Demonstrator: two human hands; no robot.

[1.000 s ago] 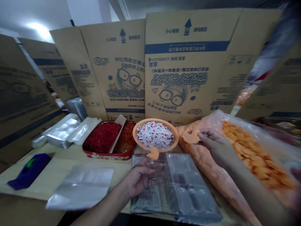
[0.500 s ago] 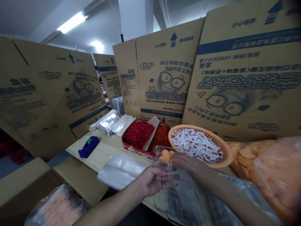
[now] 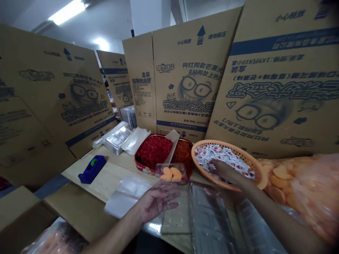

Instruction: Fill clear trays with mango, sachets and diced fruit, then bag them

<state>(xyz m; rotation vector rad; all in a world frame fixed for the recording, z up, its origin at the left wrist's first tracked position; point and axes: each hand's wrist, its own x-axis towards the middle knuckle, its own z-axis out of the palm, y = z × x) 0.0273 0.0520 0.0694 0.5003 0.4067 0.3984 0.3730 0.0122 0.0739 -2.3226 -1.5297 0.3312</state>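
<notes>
My left hand [image 3: 159,200] is palm up with its fingers spread, lying against a clear plastic tray [image 3: 177,219]. Two orange heart-like or curved candy pieces [image 3: 171,174] sit in the far end of that tray. My right hand [image 3: 224,170] reaches into an orange plastic basket [image 3: 261,175]; its fingers point down among small white sachets [image 3: 235,161] with red marks, and the fingertips are partly hidden. Beyond the tray stands a red-rimmed box [image 3: 144,169] holding dark red packets [image 3: 156,150] on the left and orange-red ones [image 3: 182,153] on the right, split by a pale divider.
A blue tape dispenser [image 3: 92,170] stands at the left, near clear plastic bags [image 3: 127,194]. Stacked clear trays [image 3: 118,138] lie behind, more [image 3: 212,218] in front. A bag of orange pieces [image 3: 304,190] is at right. Tall cardboard boxes [image 3: 185,81] wall the back.
My right hand has left the orange pieces in the tray and moved right into the basket of sachets. My left hand and the tray appear further left as the view shifted.
</notes>
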